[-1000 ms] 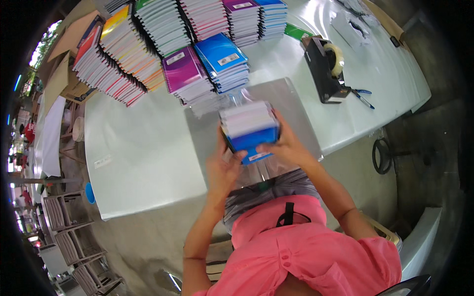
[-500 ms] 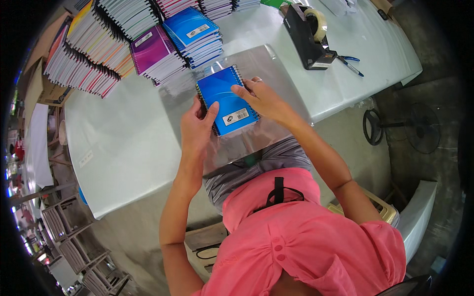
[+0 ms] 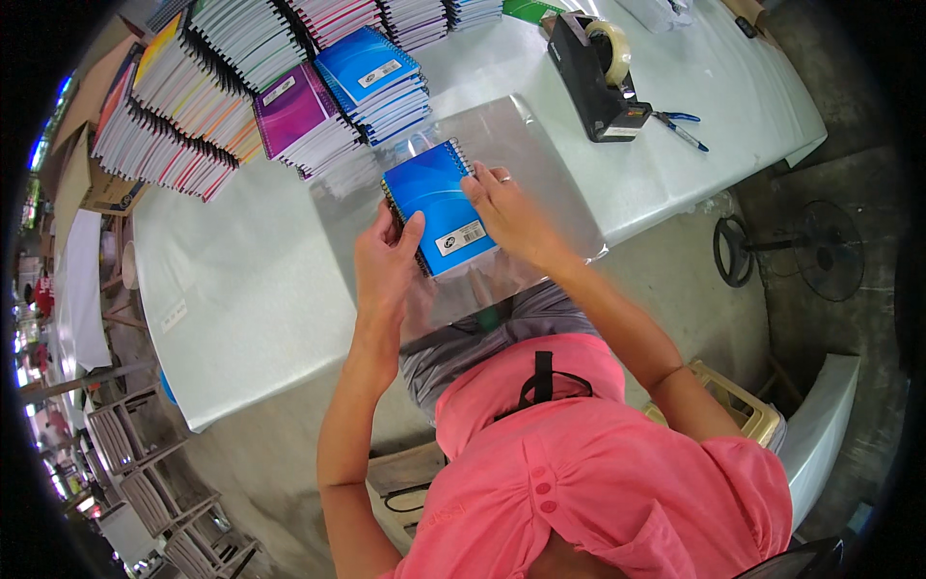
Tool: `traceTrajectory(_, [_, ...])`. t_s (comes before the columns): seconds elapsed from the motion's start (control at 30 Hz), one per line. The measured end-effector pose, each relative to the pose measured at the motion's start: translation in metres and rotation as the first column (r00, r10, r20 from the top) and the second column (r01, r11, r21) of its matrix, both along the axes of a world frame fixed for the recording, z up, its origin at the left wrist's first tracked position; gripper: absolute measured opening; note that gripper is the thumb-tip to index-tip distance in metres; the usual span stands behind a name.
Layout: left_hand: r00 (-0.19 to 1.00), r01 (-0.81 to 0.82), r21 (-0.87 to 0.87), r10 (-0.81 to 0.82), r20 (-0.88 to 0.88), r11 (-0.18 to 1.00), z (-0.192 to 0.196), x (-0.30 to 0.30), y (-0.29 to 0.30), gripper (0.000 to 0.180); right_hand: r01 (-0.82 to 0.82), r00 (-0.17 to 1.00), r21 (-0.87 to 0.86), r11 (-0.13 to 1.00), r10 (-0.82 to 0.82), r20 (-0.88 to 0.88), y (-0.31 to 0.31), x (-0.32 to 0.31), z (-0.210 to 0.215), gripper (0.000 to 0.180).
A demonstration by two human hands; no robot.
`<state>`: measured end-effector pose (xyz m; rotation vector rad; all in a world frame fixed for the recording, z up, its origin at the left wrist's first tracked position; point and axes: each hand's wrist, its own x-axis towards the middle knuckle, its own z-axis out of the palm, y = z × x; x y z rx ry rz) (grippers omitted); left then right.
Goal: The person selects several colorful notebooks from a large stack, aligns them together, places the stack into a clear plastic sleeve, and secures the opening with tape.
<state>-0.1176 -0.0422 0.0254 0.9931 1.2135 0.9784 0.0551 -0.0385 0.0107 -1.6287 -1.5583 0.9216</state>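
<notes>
Blue spiral notebooks [image 3: 424, 198] lie between my hands, over a clear plastic sheet [image 3: 545, 179]. Coil binding shows along both the left edge and the upper right edge, so more than one seems stacked; the exact number is hidden. My left hand [image 3: 386, 256] is closed on the left edge, thumb on the cover near the pale label. At the right edge, my right hand [image 3: 511, 217] grips the notebooks, thumb over the cover and fingers bent by the coil. It is slightly blurred.
Beyond the sheet stand piles of spiral notebooks, with a purple one [image 3: 294, 106] and a blue one [image 3: 371, 68] on top. A black tape dispenser [image 3: 590, 92] and a slim blue-ended tool [image 3: 683, 130] sit at the right. A fan [image 3: 825, 256] stands past the table edge [image 3: 714, 198].
My right hand has shifted slightly down along the right edge, covering more of the coil there. My left hand keeps its hold. The whole view has shifted a little.
</notes>
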Motion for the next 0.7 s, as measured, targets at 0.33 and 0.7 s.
traceTrajectory(0.33, [0.999,-0.052,0.056,0.053,-0.011,0.997,-0.006,-0.008,-0.009,0.061,0.256,0.803,0.230,0.939,-0.339,0.490,-0.027,0.071,-0.004,0.041])
traceTrajectory(0.7, [0.985,-0.132,0.005,0.131,0.110,0.991,-0.020,-0.016,-0.020,0.060,0.366,0.842,0.121,0.922,-0.384,0.380,-0.036,0.085,0.004,0.025])
